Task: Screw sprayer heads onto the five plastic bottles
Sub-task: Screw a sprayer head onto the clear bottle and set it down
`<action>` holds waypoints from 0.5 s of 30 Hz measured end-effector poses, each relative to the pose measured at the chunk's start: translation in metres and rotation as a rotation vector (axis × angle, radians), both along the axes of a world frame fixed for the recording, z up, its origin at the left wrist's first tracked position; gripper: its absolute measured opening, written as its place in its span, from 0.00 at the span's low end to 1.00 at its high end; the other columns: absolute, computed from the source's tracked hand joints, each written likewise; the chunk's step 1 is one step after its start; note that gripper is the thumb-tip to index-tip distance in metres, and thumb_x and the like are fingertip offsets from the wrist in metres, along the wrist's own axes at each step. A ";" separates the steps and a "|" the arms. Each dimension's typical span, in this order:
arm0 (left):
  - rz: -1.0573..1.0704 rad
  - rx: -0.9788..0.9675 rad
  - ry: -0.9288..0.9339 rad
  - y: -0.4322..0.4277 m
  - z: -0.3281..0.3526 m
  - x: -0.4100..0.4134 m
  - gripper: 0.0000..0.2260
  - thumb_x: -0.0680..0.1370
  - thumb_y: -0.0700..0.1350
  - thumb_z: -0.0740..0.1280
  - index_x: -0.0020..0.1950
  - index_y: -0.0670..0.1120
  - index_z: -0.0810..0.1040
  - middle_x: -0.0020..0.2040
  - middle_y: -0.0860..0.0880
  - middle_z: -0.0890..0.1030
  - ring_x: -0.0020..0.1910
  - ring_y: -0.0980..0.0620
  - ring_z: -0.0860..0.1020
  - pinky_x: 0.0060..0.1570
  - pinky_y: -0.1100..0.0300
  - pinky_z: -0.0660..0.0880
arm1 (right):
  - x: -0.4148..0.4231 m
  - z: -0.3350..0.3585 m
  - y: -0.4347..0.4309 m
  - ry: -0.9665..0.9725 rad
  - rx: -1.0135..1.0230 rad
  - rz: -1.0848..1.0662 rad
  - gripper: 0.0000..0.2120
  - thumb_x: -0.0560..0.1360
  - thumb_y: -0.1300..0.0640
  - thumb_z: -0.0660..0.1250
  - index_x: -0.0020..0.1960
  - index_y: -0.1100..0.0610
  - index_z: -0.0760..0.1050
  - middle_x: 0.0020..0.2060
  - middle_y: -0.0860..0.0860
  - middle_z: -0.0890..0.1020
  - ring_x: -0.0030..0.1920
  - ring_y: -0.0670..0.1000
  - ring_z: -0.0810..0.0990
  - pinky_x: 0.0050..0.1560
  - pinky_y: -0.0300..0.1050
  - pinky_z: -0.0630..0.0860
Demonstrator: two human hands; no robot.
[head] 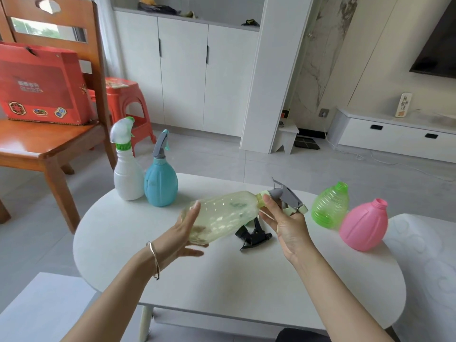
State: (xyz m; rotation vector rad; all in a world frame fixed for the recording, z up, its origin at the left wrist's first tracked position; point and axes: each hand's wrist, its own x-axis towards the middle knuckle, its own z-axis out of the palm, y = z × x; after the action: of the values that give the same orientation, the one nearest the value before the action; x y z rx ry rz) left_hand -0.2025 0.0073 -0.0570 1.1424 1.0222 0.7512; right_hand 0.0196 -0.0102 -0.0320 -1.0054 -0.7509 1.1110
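The left hand (187, 233) is cupping the base of the clear bottle (222, 215), fingers spread, while the right hand (288, 223) is pinching the grey sprayer head (287, 195) at its neck. The bottle is lying nearly level above the table (222, 280), its long axis pointing away to the right. Farther right, the green bottle (329, 206) and pink bottle (362, 224) are standing uncapped.

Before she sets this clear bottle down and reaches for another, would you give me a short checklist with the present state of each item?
1. Grey sprayer head sits on clear bottle neck: ok.
2. Fully tightened: cannot tell.
3. Right hand grips the collar; left hand supports the base, fingers open: ok.
4. Green bottle and pink bottle headless: not ok.
5. Black sprayer head ready on table: ok.
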 end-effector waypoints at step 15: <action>0.039 0.175 -0.016 0.003 -0.003 -0.007 0.50 0.51 0.69 0.76 0.68 0.51 0.69 0.65 0.50 0.76 0.58 0.54 0.79 0.59 0.57 0.75 | -0.002 -0.004 0.002 0.019 -0.043 -0.056 0.05 0.70 0.60 0.72 0.42 0.51 0.78 0.43 0.51 0.79 0.40 0.47 0.82 0.42 0.38 0.80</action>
State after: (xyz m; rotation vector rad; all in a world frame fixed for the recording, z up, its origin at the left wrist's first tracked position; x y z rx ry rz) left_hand -0.2098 0.0105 -0.0597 1.2669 0.9816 0.8931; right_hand 0.0173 -0.0084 -0.0359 -1.0447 -0.6822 1.0907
